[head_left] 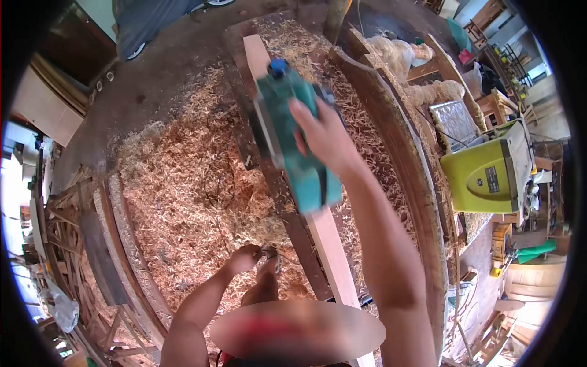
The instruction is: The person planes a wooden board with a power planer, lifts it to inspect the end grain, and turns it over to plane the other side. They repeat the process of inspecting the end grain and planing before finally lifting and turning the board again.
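My right hand (327, 134) is wrapped around the handle of a teal electric planer (299, 147), slightly blurred by motion. The planer sits on a long pale wooden board (333, 257), which runs from the far end down past my body. My left hand (246, 257) hangs low on the left, above the shavings and close to my sandaled foot (271, 252). Its fingers look curled, and whatever they might hold is hidden. Beneath the board lies a dark wooden beam (299, 244).
Wood shavings (189, 189) cover the floor on the left. To the right stand a thick live-edge slab (400, 140), turned wooden pieces (434, 93) and a lime-green machine (483, 176). Stacked boards (104, 257) lean at the left. A covered vehicle (153, 24) is at the back.
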Demonstrator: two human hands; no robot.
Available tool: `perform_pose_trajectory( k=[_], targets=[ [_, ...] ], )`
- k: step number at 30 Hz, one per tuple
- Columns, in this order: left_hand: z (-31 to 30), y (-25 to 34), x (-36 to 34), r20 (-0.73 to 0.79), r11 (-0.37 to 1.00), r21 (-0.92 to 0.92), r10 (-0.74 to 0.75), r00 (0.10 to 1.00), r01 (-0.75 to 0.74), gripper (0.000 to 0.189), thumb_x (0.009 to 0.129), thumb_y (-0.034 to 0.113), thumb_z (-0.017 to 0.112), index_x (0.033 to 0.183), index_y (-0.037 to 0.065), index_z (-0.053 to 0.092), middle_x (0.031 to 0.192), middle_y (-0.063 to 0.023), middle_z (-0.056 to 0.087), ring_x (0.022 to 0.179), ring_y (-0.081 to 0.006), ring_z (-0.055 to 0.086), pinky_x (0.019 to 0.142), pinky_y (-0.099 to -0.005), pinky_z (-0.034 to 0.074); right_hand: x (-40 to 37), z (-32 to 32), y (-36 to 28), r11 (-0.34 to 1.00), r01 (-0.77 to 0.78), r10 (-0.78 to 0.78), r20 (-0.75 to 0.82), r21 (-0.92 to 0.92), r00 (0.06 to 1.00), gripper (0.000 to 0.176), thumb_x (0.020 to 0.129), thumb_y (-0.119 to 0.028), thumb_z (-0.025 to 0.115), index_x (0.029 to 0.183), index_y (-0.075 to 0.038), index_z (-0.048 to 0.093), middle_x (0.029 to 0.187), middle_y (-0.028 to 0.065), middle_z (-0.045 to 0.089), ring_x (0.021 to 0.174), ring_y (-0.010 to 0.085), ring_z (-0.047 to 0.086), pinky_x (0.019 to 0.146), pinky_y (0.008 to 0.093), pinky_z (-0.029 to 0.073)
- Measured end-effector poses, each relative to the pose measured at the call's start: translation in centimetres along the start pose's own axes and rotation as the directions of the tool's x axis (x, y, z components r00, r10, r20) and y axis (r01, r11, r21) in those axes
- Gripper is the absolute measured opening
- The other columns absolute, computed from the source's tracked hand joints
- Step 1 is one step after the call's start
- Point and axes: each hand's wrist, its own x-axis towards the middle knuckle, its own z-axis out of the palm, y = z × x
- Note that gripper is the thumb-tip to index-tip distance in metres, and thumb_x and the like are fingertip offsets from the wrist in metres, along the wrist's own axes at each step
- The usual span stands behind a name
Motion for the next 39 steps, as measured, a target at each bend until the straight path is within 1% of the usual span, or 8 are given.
perform_pose_trajectory(
  k=[5, 13, 19, 23, 27, 32, 34, 39],
  targets=[
    [-3.9, 1.5, 1.3, -0.108, 0.979, 0.184, 0.108, 0.988, -0.087, 0.017, 0.083, 0.028, 0.073, 0.089, 0.012, 0.070, 0.097, -0.0105, 0.068, 0.090, -0.0341, 0.067, 0.077, -0.0448, 0.054, -23.0, -3.1, 2.6, 0.967, -0.192, 0.176, -0.104, -0.169, 0.979, 0.050, 0.088, -0.018, 0.069, 0.133, -0.003, 0.052, 0.090, 0.0105, 0.069, 0.077, 0.0165, 0.066, 0.070, 0.0341, 0.053],
    [-4.9, 3.9, 1.5, 0.152, 0.962, 0.050, 0.259, 0.954, -0.269, 0.033, 0.081, 0.030, 0.075, 0.107, 0.011, 0.068, 0.105, -0.0137, 0.069, 0.097, -0.0351, 0.066, 0.085, -0.0440, 0.054, -38.6, -4.4, 3.5, 0.830, -0.514, 0.473, -0.213, -0.217, 0.855, 0.029, 0.073, -0.009, 0.066, 0.102, -0.003, 0.063, 0.073, 0.0085, 0.060, 0.065, 0.0229, 0.058, 0.061, 0.0375, 0.046],
    [-17.2, 10.3, 10.8, -0.277, 0.996, 0.021, 0.088, 0.957, -0.086, 0.037, 0.090, 0.036, 0.067, 0.117, 0.011, 0.067, 0.115, -0.0143, 0.069, 0.102, -0.0281, 0.067, 0.087, -0.0431, 0.053, -22.6, -2.5, 1.8, 0.921, -0.256, 0.224, -0.138, -0.294, 0.965, 0.028, 0.079, -0.008, 0.069, 0.104, 0.000, 0.059, 0.075, 0.0076, 0.063, 0.067, 0.0136, 0.061, 0.060, 0.0321, 0.049],
    [-22.3, 11.6, 21.5, -0.755, 0.973, 0.108, 0.214, 0.620, -0.205, 0.040, 0.096, 0.026, 0.058, 0.130, 0.007, 0.059, 0.123, -0.0185, 0.064, 0.120, -0.0351, 0.057, 0.104, -0.0447, 0.042, -10.6, -0.4, -0.6, 0.942, -0.293, 0.266, -0.165, -0.166, 0.950, 0.020, 0.081, -0.010, 0.067, 0.095, 0.000, 0.057, 0.069, 0.0092, 0.060, 0.064, 0.0136, 0.058, 0.058, 0.0345, 0.048],
    [-22.1, 10.9, 28.5, -0.653, 0.978, 0.209, 0.133, 0.746, 0.008, 0.053, 0.099, 0.035, 0.045, 0.148, 0.015, 0.044, 0.150, -0.0124, 0.045, 0.144, -0.0310, 0.032, 0.112, -0.0593, 0.025, 0.2, 0.9, -1.5, 0.965, -0.226, 0.200, -0.179, -0.136, 0.963, 0.019, 0.082, -0.011, 0.065, 0.094, 0.001, 0.057, 0.069, 0.0089, 0.060, 0.064, 0.0116, 0.056, 0.059, 0.0322, 0.047],
    [-22.9, 11.6, 26.7, -0.622, 0.938, 0.277, 0.341, 0.705, -0.209, 0.054, 0.096, 0.033, 0.046, 0.145, 0.012, 0.046, 0.149, -0.0117, 0.047, 0.145, -0.0309, 0.032, 0.114, -0.0588, 0.022, 13.9, 1.8, -1.3, 0.987, -0.019, -0.008, -0.172, -0.158, 0.985, 0.019, 0.081, -0.011, 0.063, 0.094, 0.002, 0.059, 0.069, 0.0083, 0.062, 0.061, 0.0143, 0.058, 0.058, 0.0317, 0.048],
    [-23.8, 11.8, 27.8, -0.342, 0.919, 0.380, 0.031, 0.939, 0.108, 0.054, 0.096, 0.032, 0.045, 0.145, 0.009, 0.047, 0.148, -0.0118, 0.048, 0.144, -0.0310, 0.033, 0.115, -0.0576, 0.022, 20.1, 2.5, -3.7, 0.994, -0.063, 0.050, -0.138, -0.088, 0.989, 0.021, 0.080, -0.012, 0.064, 0.096, 0.003, 0.061, 0.068, 0.0070, 0.063, 0.057, 0.0153, 0.060, 0.055, 0.0326, 0.049],
    [-23.7, 11.8, 27.5, -0.573, 0.958, 0.285, 0.193, 0.797, -0.027, 0.059, 0.096, 0.031, 0.044, 0.150, 0.007, 0.037, 0.149, -0.0105, 0.048, 0.145, -0.0301, 0.033, 0.117, -0.0540, 0.022, 32.4, 3.8, -4.4, 0.997, 0.062, -0.066, -0.116, -0.041, 0.991, 0.037, 0.091, -0.034, 0.064, 0.099, 0.002, 0.061, 0.070, 0.0051, 0.061, 0.055, 0.0130, 0.060, 0.052, 0.0303, 0.049]
  ],
)
